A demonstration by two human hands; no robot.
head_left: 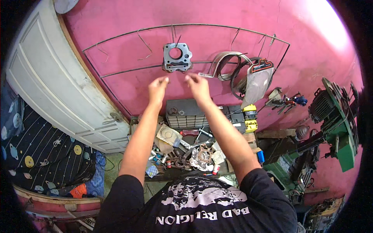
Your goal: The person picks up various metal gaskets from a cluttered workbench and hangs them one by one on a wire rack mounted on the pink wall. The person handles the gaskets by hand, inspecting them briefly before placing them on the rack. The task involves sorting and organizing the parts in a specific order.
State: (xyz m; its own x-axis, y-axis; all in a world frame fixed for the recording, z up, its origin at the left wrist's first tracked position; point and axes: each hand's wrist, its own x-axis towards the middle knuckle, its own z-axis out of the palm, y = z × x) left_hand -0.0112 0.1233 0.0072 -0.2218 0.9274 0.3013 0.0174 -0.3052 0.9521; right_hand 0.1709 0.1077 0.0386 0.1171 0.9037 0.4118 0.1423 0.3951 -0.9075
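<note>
A grey metal engine cylinder block (177, 57) with a round bore hangs from a hook on a wire rack (132, 70) against the pink wall. Both arms reach up toward it, and the hands stop just below its lower edge, apart from it. My left hand (158, 90) is below the block's left side, fingers loosely bent, with nothing seen in it. Beneath the block's right side, my right hand (199, 87) is also loosely bent and appears to hold nothing. Bare wall shows between the two hands.
Belts and a plastic package (258, 83) hang to the right on the rack. Below, a dark drawer cabinet (186, 114) stands behind gaskets (203, 156), sockets and tools on the cluttered bench. A green machine (338, 124) stands right, a white door (62, 77) left.
</note>
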